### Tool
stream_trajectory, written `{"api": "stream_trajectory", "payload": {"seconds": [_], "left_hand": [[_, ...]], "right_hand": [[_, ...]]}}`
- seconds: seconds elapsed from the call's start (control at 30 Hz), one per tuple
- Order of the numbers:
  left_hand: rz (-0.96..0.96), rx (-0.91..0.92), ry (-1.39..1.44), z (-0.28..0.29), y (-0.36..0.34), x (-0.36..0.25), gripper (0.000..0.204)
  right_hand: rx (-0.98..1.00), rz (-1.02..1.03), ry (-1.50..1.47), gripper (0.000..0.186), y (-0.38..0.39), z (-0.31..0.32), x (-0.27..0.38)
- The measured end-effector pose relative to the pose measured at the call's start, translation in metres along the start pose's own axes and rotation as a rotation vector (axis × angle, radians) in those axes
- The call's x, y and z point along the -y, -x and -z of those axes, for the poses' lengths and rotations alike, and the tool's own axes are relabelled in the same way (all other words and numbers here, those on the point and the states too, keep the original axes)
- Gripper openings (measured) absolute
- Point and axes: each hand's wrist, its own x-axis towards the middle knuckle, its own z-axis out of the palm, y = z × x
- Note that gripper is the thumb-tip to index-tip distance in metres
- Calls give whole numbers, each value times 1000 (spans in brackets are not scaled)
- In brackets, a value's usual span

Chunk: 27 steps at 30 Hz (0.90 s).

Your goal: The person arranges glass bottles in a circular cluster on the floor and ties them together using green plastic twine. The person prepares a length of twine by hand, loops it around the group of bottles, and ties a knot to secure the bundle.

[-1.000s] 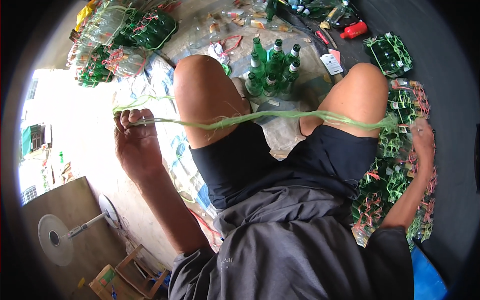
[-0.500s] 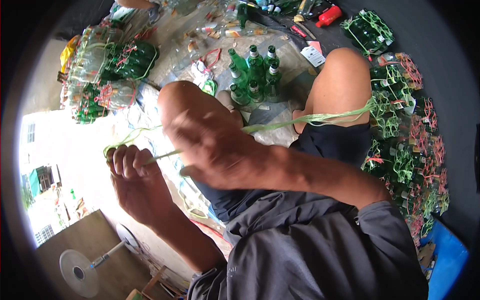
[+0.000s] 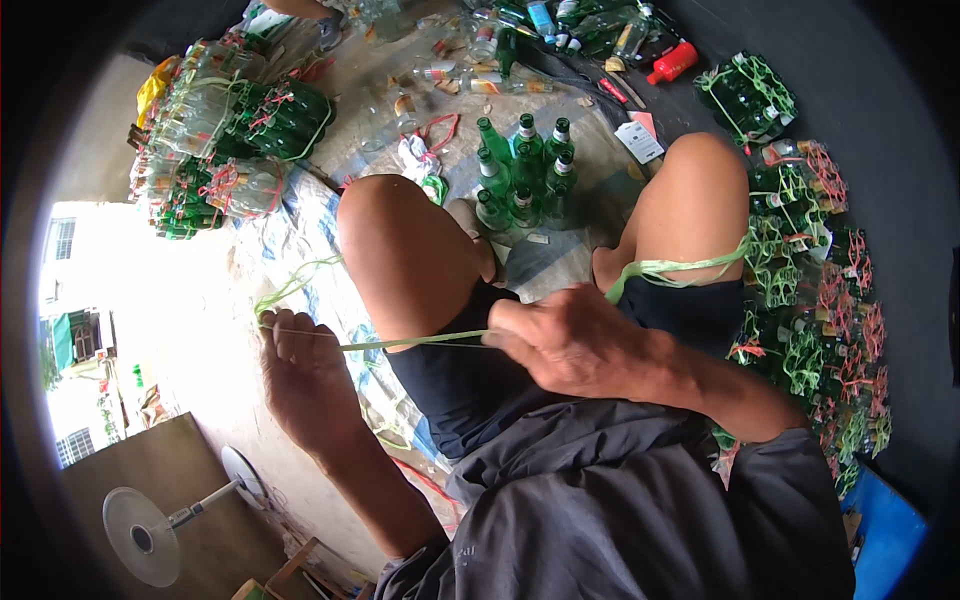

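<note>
Compared with half a second ago, the right hand [image 3: 565,340] has moved rightward, away from the left hand [image 3: 305,365], and is now on the near side of the group of green bottles [image 3: 525,175]. Its thumb and forefinger pinch the green strand [image 3: 410,343]. The left hand, to the near left of the bottles, has its fingers curled tightly around the same strand. Between the two hands, the strand is stretched almost straight, its long axis going from left to right, nearer to the body than the bottles. The right hand is closer to the bottles; beyond it, the strand passes over the right thigh [image 3: 690,205], right of the bottles. The left thigh [image 3: 405,260] and the right one form edges, with room between them toward the bottles.
</note>
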Motion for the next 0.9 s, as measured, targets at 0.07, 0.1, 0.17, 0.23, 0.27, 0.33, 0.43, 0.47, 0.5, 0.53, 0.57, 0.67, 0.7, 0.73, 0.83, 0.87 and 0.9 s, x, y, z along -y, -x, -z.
{"api": "stream_trajectory", "payload": {"seconds": [0.07,0.1,0.17,0.23,0.27,0.33,0.43,0.47,0.5,0.53,0.57,0.67,0.7,0.73,0.83,0.87,0.9], "left_hand": [[-26,-53,-89,8,2,1,11],[-32,-52,-88,10,3,0,11],[-13,-68,-100,16,5,-2,12],[3,-43,-104,16,6,-1,13],[1,-43,-104,15,6,0,13],[-1,-45,-105,14,5,0,12],[-10,-29,-150,12,4,-3,12],[-18,-19,-167,9,4,-5,10],[-21,-8,-179,9,3,-5,10],[-18,-6,-178,9,3,-5,10],[-37,-51,-177,9,3,-5,8],[-73,-144,-187,8,6,-6,6],[-91,-192,-199,8,6,-7,5],[-91,-193,-200,10,7,-9,5],[-79,-110,-240,19,8,-22,13],[-90,-141,-252,22,9,-26,12],[-104,-175,-266,24,10,-31,11]], "right_hand": [[38,-30,47,24,11,11,-6],[43,-39,65,24,15,17,-7],[75,-135,-5,21,19,29,-7],[5,-88,-100,19,24,30,-18],[3,-88,-99,19,26,33,-19],[104,-141,-111,20,26,39,-18],[210,-195,-261,24,27,37,-14],[358,-351,-417,26,26,40,-10],[354,-353,-416,26,28,40,-11],[324,-228,-318,26,30,38,-11],[293,-104,-218,26,32,37,-12],[252,-116,-295,26,39,27,-20],[260,-159,-338,27,41,26,-21],[260,-158,-339,27,41,28,-20],[262,-223,-354,27,42,33,-18],[242,-206,-328,26,43,33,-20],[225,-187,-304,25,44,33,-22]]}}
